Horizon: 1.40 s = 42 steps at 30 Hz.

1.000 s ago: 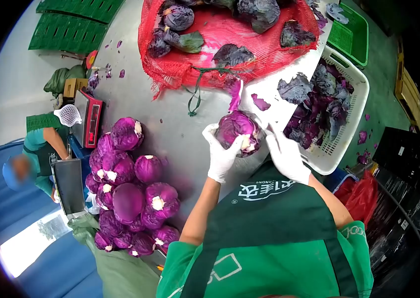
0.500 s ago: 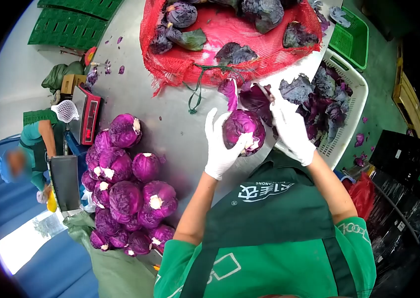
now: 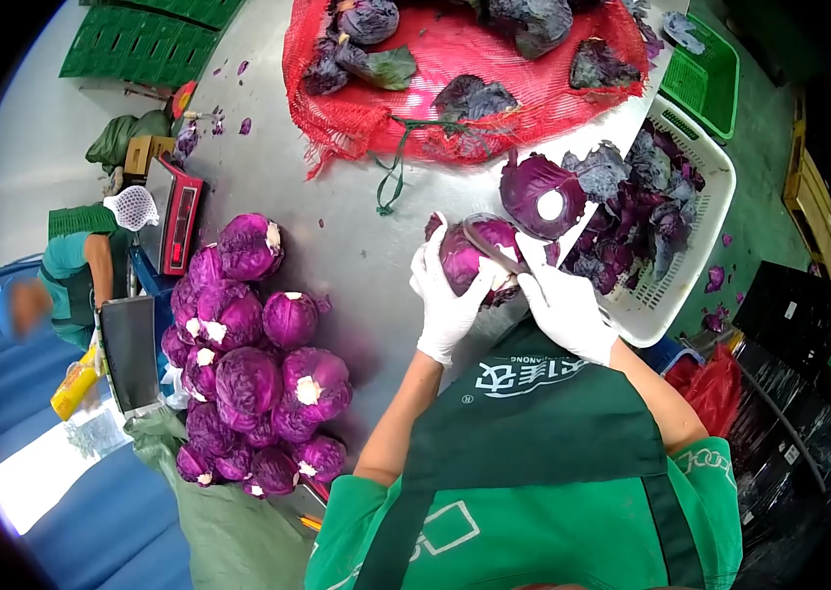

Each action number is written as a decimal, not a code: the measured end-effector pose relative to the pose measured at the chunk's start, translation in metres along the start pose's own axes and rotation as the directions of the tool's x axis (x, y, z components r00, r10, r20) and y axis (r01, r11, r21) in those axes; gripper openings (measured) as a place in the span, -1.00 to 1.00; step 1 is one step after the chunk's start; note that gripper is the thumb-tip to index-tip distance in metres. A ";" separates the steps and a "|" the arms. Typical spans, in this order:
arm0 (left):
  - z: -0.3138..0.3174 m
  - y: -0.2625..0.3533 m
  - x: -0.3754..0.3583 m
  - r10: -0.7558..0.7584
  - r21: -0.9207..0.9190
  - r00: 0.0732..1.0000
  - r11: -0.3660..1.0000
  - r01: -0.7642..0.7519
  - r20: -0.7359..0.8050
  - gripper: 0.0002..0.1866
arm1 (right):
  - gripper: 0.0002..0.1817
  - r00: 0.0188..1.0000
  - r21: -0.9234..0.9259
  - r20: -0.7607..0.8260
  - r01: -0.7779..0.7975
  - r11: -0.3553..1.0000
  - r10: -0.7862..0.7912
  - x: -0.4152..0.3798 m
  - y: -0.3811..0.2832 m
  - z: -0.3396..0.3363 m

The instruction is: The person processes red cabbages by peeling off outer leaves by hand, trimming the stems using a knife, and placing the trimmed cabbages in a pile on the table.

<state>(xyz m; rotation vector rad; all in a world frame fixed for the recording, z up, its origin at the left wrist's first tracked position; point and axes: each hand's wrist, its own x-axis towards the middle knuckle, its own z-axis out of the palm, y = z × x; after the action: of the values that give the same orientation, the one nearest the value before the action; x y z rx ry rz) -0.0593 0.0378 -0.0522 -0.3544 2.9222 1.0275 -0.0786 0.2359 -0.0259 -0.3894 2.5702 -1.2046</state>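
Left hand (image 3: 447, 300) cups the cabbage (image 3: 474, 258) near the basket (image 3: 701, 211), right hand (image 3: 563, 305) grips a knife (image 3: 494, 248); likely dense, firm, best held around its girth

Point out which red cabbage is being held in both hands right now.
The red cabbage at the table edge, clasped by the left hand and right hand. The trimmed pile lies untouched; others sit on the red net sack.
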 end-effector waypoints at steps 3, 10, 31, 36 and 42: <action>0.007 -0.005 0.010 0.100 -0.233 0.995 0.968 -0.092 0.020 -0.12 | -0.38 0.997 -0.109 0.072 0.015 0.994 -0.008 0.006 0.006 0.000; 0.007 0.022 0.013 -0.021 -0.669 0.998 0.741 0.057 0.062 -0.16 | -0.47 0.996 -0.074 -0.054 0.065 0.995 -0.069 0.025 0.029 0.013; -0.017 0.007 0.034 0.104 -0.711 0.956 0.691 0.130 0.275 -0.24 | -0.33 0.976 -0.090 0.219 0.017 0.996 0.003 0.026 -0.005 -0.024; -0.014 -0.003 0.039 0.099 -0.719 0.949 0.677 0.157 0.300 -0.20 | -0.40 0.982 -0.090 0.030 0.188 0.978 -0.186 0.030 0.013 -0.002; -0.015 -0.003 0.038 0.149 -0.710 0.949 0.697 0.098 0.276 -0.28 | -0.60 0.981 0.086 -0.136 0.149 0.985 -0.137 0.062 0.019 -0.015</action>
<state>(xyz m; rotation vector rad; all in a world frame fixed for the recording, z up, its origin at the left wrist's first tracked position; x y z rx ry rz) -0.0952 0.0181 -0.0459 -0.1245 2.1215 2.0032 -0.1438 0.2361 -0.0400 -0.4979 2.6175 -1.4429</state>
